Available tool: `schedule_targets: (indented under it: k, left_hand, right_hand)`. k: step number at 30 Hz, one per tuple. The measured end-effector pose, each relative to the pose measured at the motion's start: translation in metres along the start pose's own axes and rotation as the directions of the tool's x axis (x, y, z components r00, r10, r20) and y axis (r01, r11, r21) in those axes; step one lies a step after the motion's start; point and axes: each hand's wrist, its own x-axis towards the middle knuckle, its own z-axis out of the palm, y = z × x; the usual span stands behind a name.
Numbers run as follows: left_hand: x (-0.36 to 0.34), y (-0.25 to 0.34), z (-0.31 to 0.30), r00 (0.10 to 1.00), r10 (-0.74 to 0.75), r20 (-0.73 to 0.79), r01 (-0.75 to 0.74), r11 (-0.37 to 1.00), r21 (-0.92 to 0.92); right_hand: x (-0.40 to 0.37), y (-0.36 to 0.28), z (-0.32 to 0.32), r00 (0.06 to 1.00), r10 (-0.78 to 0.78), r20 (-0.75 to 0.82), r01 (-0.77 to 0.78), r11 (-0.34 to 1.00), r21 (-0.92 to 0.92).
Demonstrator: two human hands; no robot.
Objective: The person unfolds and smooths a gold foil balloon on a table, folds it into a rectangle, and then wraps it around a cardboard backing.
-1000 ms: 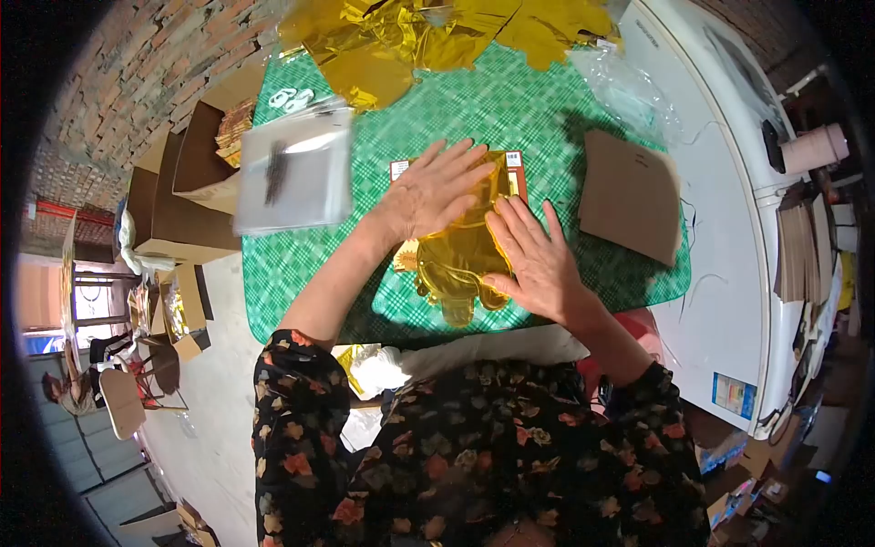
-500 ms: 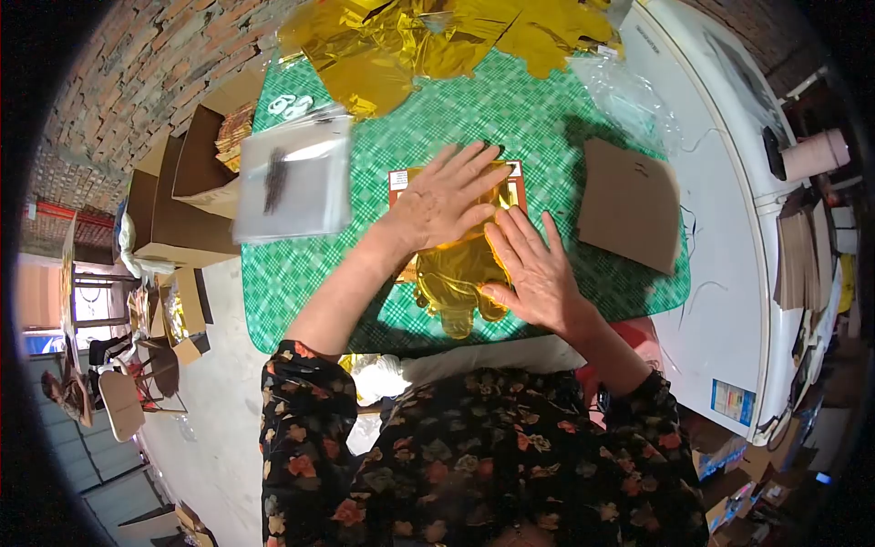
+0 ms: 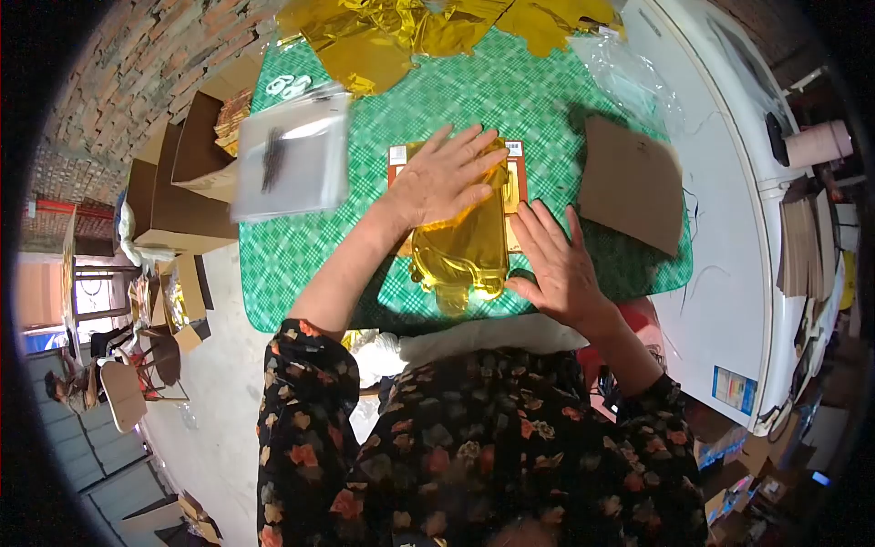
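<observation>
A flat, folded gold foil balloon (image 3: 460, 251) lies on a red-edged printed card (image 3: 518, 173) at the near middle of the table. Spread flat over the upper part of the foil is my left hand (image 3: 439, 185), its fingers apart and pressing from above. My right hand (image 3: 562, 272) is open just to the right of the foil, fingers stretched out, with nothing in it. The foil's lower end, with a rounded tab, sticks out past the card towards me. Part of the card is hidden under the foil and my left hand.
The table has a green checked cloth (image 3: 365, 292). Clear plastic sleeves (image 3: 305, 164) lie left, brown cardboard sheets (image 3: 629, 182) right. More gold foil (image 3: 374, 68) and clear plastic bags (image 3: 629, 77) are at the far side. An open carton (image 3: 196, 169) stands left, a white refrigerator (image 3: 720, 237) right.
My right hand has moved off the foil's edge to the right. My left hand stays flat on the foil. The view has shifted a little, so most of the table appears higher.
</observation>
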Motion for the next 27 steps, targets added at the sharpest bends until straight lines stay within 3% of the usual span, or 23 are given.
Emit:
schedule_targets:
  k: [7,13,18,19,25,27]
  left_hand:
    - [-0.001,0.004,0.002,0.999,-0.001,0.039,-0.001,0.998,0.058]
    - [-0.007,0.013,-0.004,0.995,-0.02,0.096,0.011,0.996,0.086]
    - [-0.009,0.018,-0.003,0.995,-0.023,0.102,0.015,0.997,0.077]
    - [-0.01,0.018,-0.002,0.994,-0.026,0.109,0.019,0.997,0.073]
    - [-0.009,0.017,-0.002,0.992,-0.025,0.12,0.015,0.996,0.083]
    - [-0.009,0.018,-0.003,0.994,-0.018,0.107,0.01,0.997,0.071]
  right_hand:
    - [-0.021,-0.005,-0.004,0.999,-0.053,0.01,0.053,0.999,0.003]
    - [-0.045,-0.006,-0.003,0.972,-0.211,-0.102,0.215,0.976,0.027]
    - [-0.081,0.002,0.028,0.837,-0.319,-0.445,0.345,0.938,-0.022]
    - [-0.088,0.002,0.027,0.848,-0.321,-0.421,0.355,0.935,0.005]
    - [-0.132,-0.04,-0.055,0.863,-0.323,-0.389,0.374,0.925,0.061]
    - [-0.144,-0.05,-0.098,0.901,-0.205,-0.382,0.237,0.971,0.039]
